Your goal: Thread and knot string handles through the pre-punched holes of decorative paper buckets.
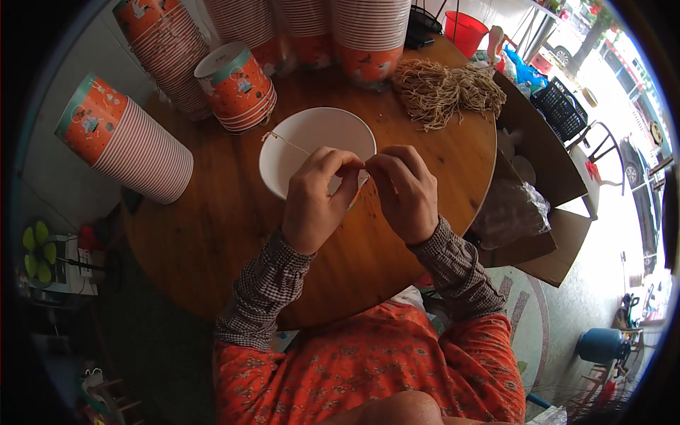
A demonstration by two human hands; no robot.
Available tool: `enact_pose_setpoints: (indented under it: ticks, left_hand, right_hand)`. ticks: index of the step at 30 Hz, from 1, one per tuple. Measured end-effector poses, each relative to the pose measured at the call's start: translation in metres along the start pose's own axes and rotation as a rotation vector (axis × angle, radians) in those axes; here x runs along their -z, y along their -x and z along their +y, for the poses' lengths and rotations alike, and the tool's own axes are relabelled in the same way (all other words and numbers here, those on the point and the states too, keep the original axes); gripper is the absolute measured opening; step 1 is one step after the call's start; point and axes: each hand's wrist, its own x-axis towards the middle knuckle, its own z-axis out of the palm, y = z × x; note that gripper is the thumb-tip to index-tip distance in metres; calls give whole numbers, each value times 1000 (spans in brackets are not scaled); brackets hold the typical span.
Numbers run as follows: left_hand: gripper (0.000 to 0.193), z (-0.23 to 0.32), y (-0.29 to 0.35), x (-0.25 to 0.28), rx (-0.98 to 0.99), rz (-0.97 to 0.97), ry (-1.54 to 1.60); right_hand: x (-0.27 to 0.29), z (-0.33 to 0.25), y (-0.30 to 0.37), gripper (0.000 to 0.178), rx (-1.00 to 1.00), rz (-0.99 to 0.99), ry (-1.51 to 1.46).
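Note:
Over the near right rim of a white-lined paper bucket (322,122), my two hands meet. A thin tan string (289,143) runs across the bucket's mouth from its left rim to my left hand (315,198). That hand pinches the string between thumb and fingertips. My right hand (407,195) is also closed in a pinch, its fingertips touching those of the left; the string between them is barely visible. Most of the bucket's outer wall is hidden beneath the rim and my hands. Beyond the bucket to the right lies a loose bundle of tan strings (450,91).
Several stacks of orange paper buckets (152,152) stand along the left and back of the round wooden table (234,244); a short stack (241,88) sits nearest the bucket. An open cardboard box (542,159) with plastic wrap adjoins the table's right edge. A red pail (464,34) is behind.

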Motion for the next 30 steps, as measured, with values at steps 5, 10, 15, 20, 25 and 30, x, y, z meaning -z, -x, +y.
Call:
enact_pose_setpoints:
  ticks: [5,10,15,20,25,30]
  left_hand:
    - [12,-8,-2,15,244,-186,224]
    - [18,-6,-7,23,666,-265,635]
    - [17,-17,-5,25,809,-278,942]
    - [17,-16,-6,19,766,-179,985]
    - [18,-20,-5,20,737,-187,985]
    - [18,-13,-8,22,690,-256,800]
  right_hand:
    - [-4,2,-3,10,-310,-104,-422]
    - [-11,9,-2,7,-447,-139,-625]
    - [-14,4,1,8,-663,-193,-798]
    - [-18,-7,1,12,-426,-11,-698]
    - [-11,-1,-6,13,-272,-71,-515]
    - [-14,8,-7,12,-287,-85,-495]
